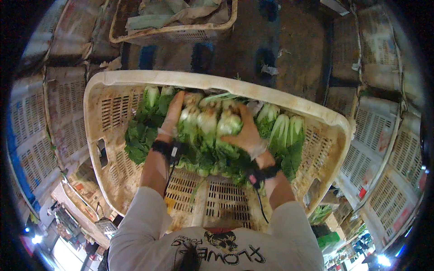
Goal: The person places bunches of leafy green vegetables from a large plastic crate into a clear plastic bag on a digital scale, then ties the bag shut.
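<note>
A large off-white plastic crate [215,82] lies below me, with a row of leafy green vegetables with pale stems [280,131] across its back half. My left hand [171,117] is closed against the left side of a middle bunch of greens [209,118], fingers pointing toward the back rim. My right hand [244,131] grips the same bunch from the right, its fingertips near the browned stem ends. The front of the crate shows its slotted bottom, with a few loose stalks.
Another off-white crate [176,34] holding greyish crumpled cloth or sheeting stands beyond, on a dark stained surface [298,45]. Stacked slotted crates rise on the left [31,117] and right [384,198]. Boxes and bright lights appear low at both edges.
</note>
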`<state>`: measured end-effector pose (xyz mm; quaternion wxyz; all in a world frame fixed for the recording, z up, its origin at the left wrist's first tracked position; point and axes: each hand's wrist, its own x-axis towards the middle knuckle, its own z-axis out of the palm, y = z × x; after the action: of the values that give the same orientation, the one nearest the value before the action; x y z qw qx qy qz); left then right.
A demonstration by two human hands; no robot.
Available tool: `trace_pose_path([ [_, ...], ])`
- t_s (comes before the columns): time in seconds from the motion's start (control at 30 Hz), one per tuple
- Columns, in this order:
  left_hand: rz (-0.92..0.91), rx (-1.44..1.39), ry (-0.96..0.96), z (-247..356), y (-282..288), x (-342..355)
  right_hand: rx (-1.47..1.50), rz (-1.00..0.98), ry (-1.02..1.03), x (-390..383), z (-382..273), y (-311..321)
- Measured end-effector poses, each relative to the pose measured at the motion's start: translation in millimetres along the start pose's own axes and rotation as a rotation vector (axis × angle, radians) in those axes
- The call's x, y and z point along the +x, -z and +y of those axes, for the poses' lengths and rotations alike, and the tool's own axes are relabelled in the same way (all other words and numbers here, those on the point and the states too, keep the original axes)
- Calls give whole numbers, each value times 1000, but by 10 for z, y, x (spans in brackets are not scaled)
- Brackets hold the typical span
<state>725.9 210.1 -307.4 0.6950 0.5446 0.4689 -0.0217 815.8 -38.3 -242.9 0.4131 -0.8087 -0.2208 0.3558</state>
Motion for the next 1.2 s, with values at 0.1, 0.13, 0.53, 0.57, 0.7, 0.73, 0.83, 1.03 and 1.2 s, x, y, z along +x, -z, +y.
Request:
trace_pose_path([
  [0.1, -175, -350, 44, -44, 127, -55, 47, 25, 119, -264, -10, -101],
  [0.13, -181, -260, 17, 11, 120, -94, 55, 20, 93, -248, 113, -136],
  [0.53, -112, -134, -125, 38, -79, -126, -246, -3, 236, 114, 144, -8],
  [0.57, -100, -173, -139, -12, -22, -145, -202, -8, 222, 31, 83, -60],
  [0.7, -232, -584, 34, 29, 65, -372, -103, 119, 435, -236, -234, -45],
  [0.73, -228, -577, 8, 250, -7, -571, -136, 172, 439, -314, -328, -63],
  [0.83, -225, -687, 19, 524, 156, -943, -214, 171, 571, -511, -834, 2],
  [1.03, -287, -605, -581, 969, 599, -2098, -512, 80, 838, -1188, -2109, 365],
  [1.2, -228, -725, -1082, 846, 559, -2368, -794, -26, 1147, -1563, -3431, 452],
])
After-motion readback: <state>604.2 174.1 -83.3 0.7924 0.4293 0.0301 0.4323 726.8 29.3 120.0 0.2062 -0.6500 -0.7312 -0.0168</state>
